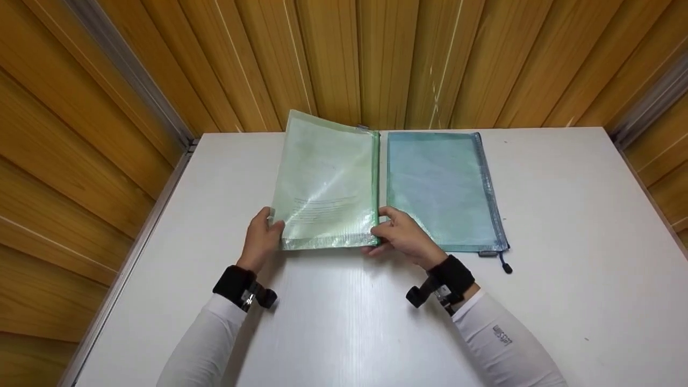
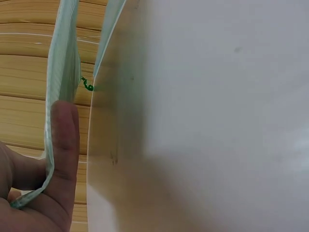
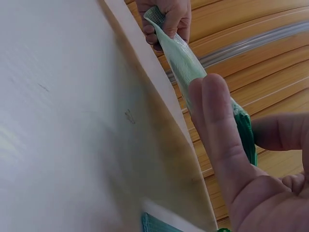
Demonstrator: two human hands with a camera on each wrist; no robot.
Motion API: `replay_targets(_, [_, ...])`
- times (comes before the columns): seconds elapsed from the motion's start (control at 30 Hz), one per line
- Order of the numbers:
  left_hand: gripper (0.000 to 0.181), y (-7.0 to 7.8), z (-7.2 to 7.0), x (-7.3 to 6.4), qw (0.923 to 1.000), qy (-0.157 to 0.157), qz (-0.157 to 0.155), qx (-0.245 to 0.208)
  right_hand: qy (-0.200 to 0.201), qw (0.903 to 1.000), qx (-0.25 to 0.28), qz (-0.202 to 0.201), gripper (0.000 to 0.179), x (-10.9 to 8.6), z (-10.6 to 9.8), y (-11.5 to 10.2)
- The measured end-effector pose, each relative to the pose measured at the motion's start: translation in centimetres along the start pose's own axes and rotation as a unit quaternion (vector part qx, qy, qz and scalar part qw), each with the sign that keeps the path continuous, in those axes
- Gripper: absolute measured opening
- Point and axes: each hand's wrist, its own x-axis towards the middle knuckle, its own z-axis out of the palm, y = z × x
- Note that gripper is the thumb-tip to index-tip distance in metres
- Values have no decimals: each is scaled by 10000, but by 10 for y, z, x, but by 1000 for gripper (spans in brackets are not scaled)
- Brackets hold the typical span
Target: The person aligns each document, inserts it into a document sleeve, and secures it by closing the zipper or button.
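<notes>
Both hands hold a pale green zip document pouch [image 1: 328, 183] with printed paper inside, lifted off the table at its near edge. At its lower left corner my left hand [image 1: 262, 236] pinches it between thumb and fingers. My right hand [image 1: 403, 236] grips the lower right corner, thumb on top and fingers underneath. The left wrist view shows the pouch edge [image 2: 55, 87] running between thumb and fingers. In the right wrist view the dark green zip edge [image 3: 245, 133] lies between thumb and fingers. A blue-green zip pouch [image 1: 441, 188] lies flat just right of my right hand.
The white table [image 1: 333, 322] carries both pouches near its back edge. Behind it and at the left stand wood-patterned panels [image 1: 333, 64]. A dark zip pull [image 1: 507, 267] hangs off the blue-green pouch's near right corner.
</notes>
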Motion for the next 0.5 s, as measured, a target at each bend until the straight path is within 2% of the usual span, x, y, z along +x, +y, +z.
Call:
replay_targets(0.13, [30,-2,1,5,9997,-80,-206,104,58,9997,-211,127,41,2,2,5])
replay_targets(0.27, [32,-4,1,9,9993,-122,-276,218,80,9992,-376,140,40,4,2,10])
replay_targets(0.5, [35,-7,2,13,9980,-292,-385,401,119,9993,-301,169,32,5,5,12])
